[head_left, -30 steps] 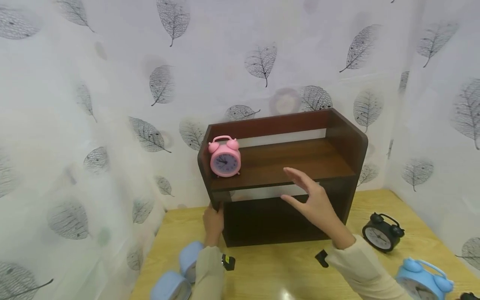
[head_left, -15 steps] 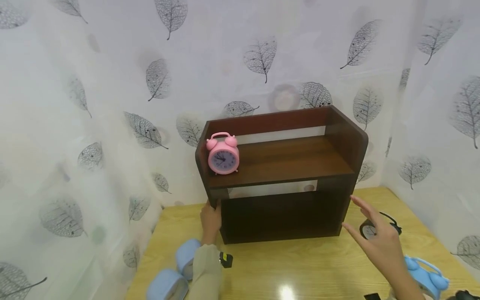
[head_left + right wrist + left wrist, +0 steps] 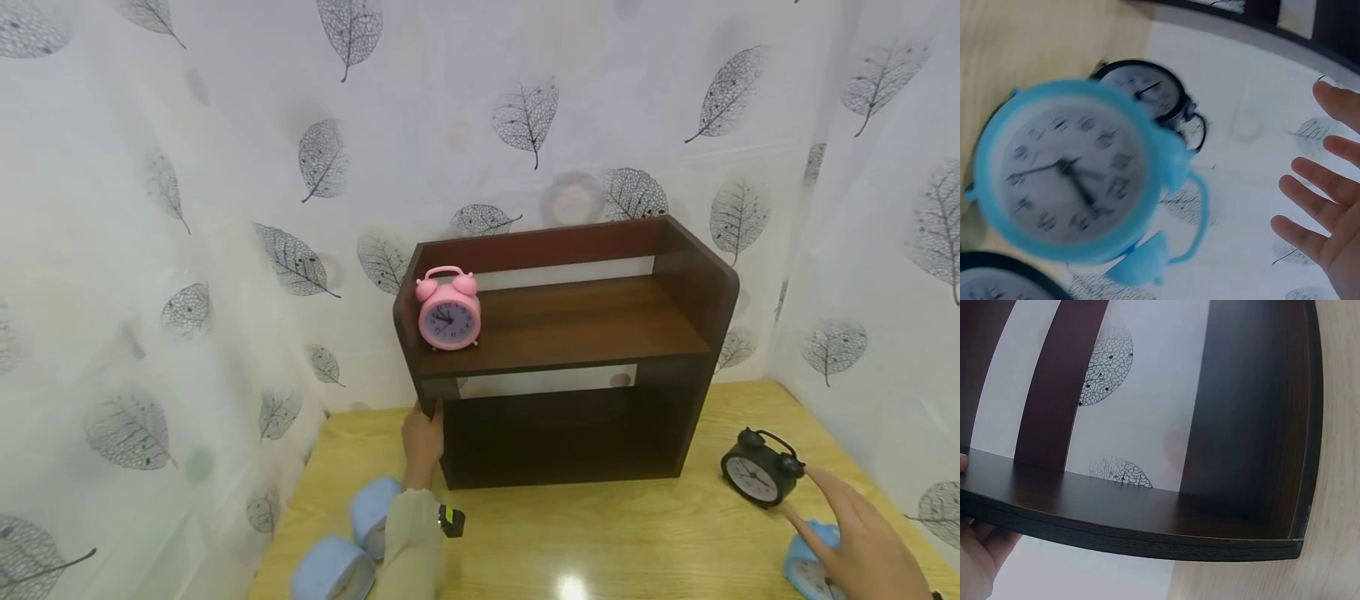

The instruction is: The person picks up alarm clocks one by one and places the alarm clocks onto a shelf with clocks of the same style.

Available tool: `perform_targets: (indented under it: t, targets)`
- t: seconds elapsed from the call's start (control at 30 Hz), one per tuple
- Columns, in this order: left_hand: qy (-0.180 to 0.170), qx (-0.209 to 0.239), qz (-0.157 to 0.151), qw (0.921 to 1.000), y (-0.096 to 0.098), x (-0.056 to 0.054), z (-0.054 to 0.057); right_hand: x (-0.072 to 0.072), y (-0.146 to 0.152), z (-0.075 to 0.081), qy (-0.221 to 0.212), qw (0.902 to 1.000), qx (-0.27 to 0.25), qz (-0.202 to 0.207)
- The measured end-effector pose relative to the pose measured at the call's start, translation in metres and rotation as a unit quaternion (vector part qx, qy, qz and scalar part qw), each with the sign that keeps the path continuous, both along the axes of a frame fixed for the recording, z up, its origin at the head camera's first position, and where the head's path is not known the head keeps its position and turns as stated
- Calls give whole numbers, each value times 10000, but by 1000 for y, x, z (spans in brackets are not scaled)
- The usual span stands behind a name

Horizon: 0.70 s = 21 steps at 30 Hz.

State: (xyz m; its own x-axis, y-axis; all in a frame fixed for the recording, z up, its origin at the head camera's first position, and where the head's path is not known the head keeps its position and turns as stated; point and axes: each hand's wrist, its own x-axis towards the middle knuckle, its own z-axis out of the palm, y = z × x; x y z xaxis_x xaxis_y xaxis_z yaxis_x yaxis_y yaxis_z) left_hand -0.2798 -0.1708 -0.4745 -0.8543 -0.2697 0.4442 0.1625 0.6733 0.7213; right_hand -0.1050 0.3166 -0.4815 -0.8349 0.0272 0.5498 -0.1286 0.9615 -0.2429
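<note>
A dark brown two-tier shelf (image 3: 570, 325) stands on the wooden table. My left hand (image 3: 422, 437) grips the edge of its left side panel; the left wrist view shows the thumb inside the panel and fingers (image 3: 988, 547) outside. On the upper board, at the left end, a pink twin-bell alarm clock (image 3: 450, 321) stands upright. My right hand (image 3: 873, 542) is spread with nothing in it, above a light blue alarm clock (image 3: 806, 567) that it partly covers in the head view. The right wrist view has this blue clock (image 3: 1069, 172) large, with the fingers apart from it.
A black alarm clock (image 3: 761, 468) stands right of the shelf. Two pale blue rounded objects (image 3: 333, 568) sit beside my left forearm. Another dark-rimmed clock (image 3: 1004, 278) shows at the right wrist view's lower corner. Leaf-patterned sheeting (image 3: 525, 125) surrounds the table.
My right hand has moved from in front of the shelf to the right and down, past the black clock to the blue one. My left hand stays on the shelf's side.
</note>
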Motion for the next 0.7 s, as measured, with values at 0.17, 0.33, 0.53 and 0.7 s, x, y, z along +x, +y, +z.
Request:
perform_targets:
  t: [0.17, 0.33, 0.53, 0.7]
  targets:
    - [-29, 4, 36, 10000, 1, 1, 2, 0, 22, -19, -919, 9952, 327, -37]
    - [-29, -24, 13, 10000, 2, 1, 2, 3, 38, -37, -1359, 9897, 440, -36]
    - [-25, -38, 8, 10000, 3, 0, 2, 3, 47, -51, -1977, 9797, 299, -166]
    - [-26, 10, 53, 10000, 3, 0, 3, 1, 53, -54, -2431, 9697, 240, -22]
